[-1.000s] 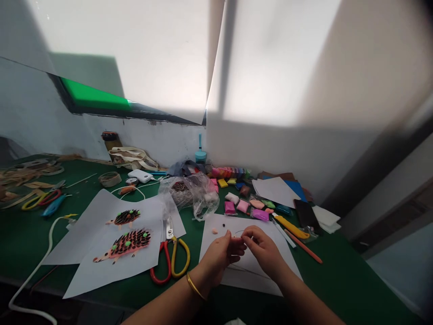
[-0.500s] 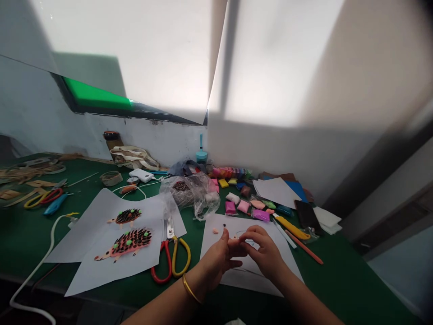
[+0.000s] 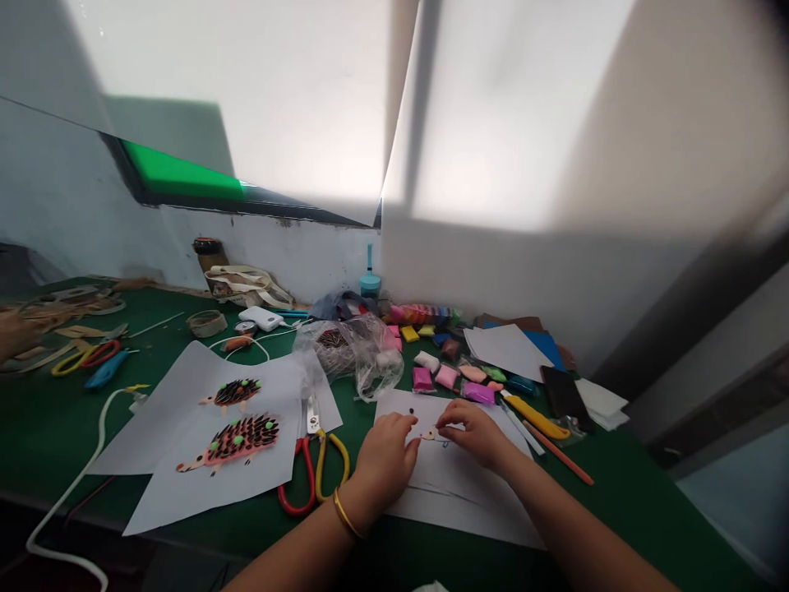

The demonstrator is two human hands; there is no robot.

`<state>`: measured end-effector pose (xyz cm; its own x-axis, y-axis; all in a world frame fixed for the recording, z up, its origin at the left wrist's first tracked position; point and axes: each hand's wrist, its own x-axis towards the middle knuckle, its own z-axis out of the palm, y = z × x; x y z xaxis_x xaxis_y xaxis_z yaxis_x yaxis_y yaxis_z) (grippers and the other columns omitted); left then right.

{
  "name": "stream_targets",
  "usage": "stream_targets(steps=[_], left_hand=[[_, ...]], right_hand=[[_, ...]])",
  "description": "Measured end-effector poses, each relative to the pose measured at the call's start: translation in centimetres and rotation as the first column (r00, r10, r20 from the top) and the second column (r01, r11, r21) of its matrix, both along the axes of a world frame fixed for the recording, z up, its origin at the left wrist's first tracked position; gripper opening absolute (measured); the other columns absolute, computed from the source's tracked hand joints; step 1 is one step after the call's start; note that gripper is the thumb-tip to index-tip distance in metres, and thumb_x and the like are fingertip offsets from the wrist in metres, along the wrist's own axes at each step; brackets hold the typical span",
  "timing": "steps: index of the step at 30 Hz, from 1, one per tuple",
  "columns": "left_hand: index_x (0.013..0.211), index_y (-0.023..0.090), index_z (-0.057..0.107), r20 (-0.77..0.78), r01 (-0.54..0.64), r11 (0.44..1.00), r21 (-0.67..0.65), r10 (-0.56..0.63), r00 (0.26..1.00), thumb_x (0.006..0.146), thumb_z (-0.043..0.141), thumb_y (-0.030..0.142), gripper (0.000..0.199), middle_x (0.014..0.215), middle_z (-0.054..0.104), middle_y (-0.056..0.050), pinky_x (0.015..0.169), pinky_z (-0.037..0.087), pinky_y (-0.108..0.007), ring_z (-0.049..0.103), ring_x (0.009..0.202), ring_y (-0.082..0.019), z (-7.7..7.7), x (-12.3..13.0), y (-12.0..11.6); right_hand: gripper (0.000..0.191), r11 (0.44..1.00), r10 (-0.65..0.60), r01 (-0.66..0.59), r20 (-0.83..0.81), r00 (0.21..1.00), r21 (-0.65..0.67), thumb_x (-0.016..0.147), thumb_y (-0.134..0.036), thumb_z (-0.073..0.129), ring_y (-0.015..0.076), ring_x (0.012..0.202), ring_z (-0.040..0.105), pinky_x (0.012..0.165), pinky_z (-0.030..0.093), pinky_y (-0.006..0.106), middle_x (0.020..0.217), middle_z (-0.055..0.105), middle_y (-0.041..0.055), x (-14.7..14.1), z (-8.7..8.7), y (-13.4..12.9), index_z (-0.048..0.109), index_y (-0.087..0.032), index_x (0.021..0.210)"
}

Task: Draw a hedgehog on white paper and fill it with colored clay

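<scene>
A white sheet of paper (image 3: 465, 493) lies under both hands. On it a small hedgehog head of peach clay (image 3: 427, 434) with a dark eye sits beside blue drawn lines, and a tiny dark clay ball (image 3: 412, 410) rests farther back. My left hand (image 3: 383, 460) is at the sheet's left side, thumb and fingertips apart, with nothing visible between them. Just right of the head, my right hand (image 3: 473, 432) has its thumb and fingertips pinched close together over the drawing. Anything between those tips is too small to make out.
Two finished hedgehog pictures (image 3: 237, 440) lie at left, near red-and-yellow scissors (image 3: 314, 460). Several clay packets (image 3: 447, 376) and a plastic bag (image 3: 351, 353) stand behind the sheet. A yellow cutter (image 3: 536, 415) and an orange stick (image 3: 564, 457) lie at right. Another person's hand (image 3: 16, 333) shows far left.
My hands have moved apart and down onto the paper. The left hand has turned palm down, hiding where a peach clay bit lay. A person's hand has entered at far left.
</scene>
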<state>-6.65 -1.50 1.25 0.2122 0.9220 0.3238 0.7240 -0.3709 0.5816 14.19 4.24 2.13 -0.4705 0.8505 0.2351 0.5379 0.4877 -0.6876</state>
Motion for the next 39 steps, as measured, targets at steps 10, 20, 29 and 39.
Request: stream_targets(steps=[10, 20, 29, 39], left_hand=[[0.119, 0.017, 0.058, -0.237, -0.026, 1.0, -0.008, 0.023, 0.971, 0.083, 0.056, 0.021, 0.037, 0.115, 0.06, -0.013, 0.098, 0.04, -0.043, 0.051, 0.113, -0.029, -1.4, 0.8, -0.8], [0.123, 0.016, 0.056, -0.263, -0.034, 0.999, 0.003, 0.034, 0.964, 0.083, 0.056, 0.023, 0.041, 0.117, 0.059, -0.013, 0.097, 0.041, -0.043, 0.051, 0.111, -0.029, -1.6, 0.9, -0.7], [0.123, 0.017, 0.055, -0.289, -0.039, 0.999, -0.001, 0.037, 0.957, 0.084, 0.056, 0.026, 0.04, 0.117, 0.058, -0.011, 0.098, 0.041, -0.041, 0.051, 0.112, -0.028, -1.9, 0.8, -0.6], [0.126, 0.018, 0.053, -0.306, -0.045, 0.999, 0.009, 0.046, 0.951, 0.083, 0.057, 0.025, 0.044, 0.12, 0.057, -0.011, 0.1, 0.039, -0.041, 0.049, 0.115, -0.028, -2.0, 0.9, -0.6]], right_hand=[[0.011, 0.994, 0.047, -0.053, 0.061, 0.997, 0.092, 0.081, -0.032, 0.068, 0.0195, 0.086, 0.061, 0.077, 0.05, 0.033, 0.089, 0.064, 0.0042, -1.5, -2.6, 1.0, 0.078, -0.026, 0.082], [0.009, 0.989, 0.022, -0.032, 0.071, 0.997, 0.144, 0.08, -0.023, 0.069, 0.0191, 0.086, 0.06, 0.079, 0.049, 0.033, 0.088, 0.064, 0.0031, -1.5, -3.1, 0.5, 0.077, -0.027, 0.082], [0.013, 0.995, 0.008, -0.017, 0.087, 0.996, 0.097, 0.08, -0.027, 0.07, 0.0205, 0.09, 0.058, 0.08, 0.047, 0.033, 0.093, 0.064, 0.0046, -1.5, -2.6, 0.2, 0.075, -0.025, 0.091], [0.014, 0.99, -0.083, 0.063, 0.163, 0.983, 0.125, 0.076, -0.029, 0.072, 0.0181, 0.081, 0.055, 0.073, 0.042, 0.029, 0.082, 0.061, 0.001, -1.5, -2.7, 0.3, 0.061, -0.02, 0.072]])
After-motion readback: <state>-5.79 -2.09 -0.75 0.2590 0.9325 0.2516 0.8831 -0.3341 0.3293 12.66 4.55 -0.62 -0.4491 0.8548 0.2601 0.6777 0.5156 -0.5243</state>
